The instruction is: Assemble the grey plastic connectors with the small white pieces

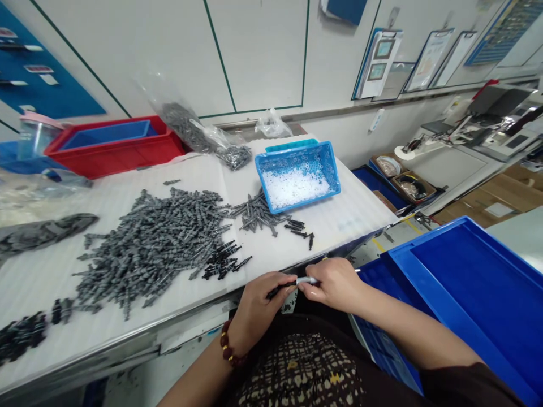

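Observation:
In front of my body, my left hand (262, 299) is closed around a small black ribbed part (280, 288). My right hand (337, 282) grips a slim silver-grey pen-like tool (306, 280), whose near end meets the black part at my left fingertips. A thin pale tip shows beyond the right hand. Past my hands, several black parts (299, 228) lie loose on the white-covered table (271, 254). Left of them is a cluster of black parts with pale rings (223, 260), beside a large heap of grey ribbed parts (156, 243).
A tilted blue bin (335, 169) holds small white rings, with a smaller grey pile (257, 212) beside it. A red bin (119, 152) and plastic bags of parts (182, 121) stand at the back. Large blue trays (470, 282) are at my right.

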A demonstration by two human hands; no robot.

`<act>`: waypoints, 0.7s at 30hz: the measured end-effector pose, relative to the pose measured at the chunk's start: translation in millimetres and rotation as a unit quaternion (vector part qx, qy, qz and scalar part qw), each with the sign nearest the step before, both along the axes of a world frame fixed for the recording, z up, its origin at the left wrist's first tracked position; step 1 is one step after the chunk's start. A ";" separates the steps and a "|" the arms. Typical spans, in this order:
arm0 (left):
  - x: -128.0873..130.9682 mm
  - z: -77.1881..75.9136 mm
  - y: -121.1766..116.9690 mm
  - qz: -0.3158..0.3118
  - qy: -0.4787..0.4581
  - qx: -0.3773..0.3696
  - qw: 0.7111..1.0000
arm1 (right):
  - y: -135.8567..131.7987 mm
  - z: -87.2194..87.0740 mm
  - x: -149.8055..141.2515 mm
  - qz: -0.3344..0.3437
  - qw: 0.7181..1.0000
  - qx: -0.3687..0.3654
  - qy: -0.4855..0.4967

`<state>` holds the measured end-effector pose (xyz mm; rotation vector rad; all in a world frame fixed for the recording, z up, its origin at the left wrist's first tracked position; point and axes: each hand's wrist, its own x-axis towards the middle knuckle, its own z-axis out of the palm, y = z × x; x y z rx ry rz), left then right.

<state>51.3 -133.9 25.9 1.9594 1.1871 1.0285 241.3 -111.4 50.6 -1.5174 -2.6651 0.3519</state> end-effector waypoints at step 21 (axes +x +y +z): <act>-4.1 3.5 0.0 0.027 -0.122 -0.235 0.964 | 5.3 4.7 8.4 0.115 0.982 -0.093 0.120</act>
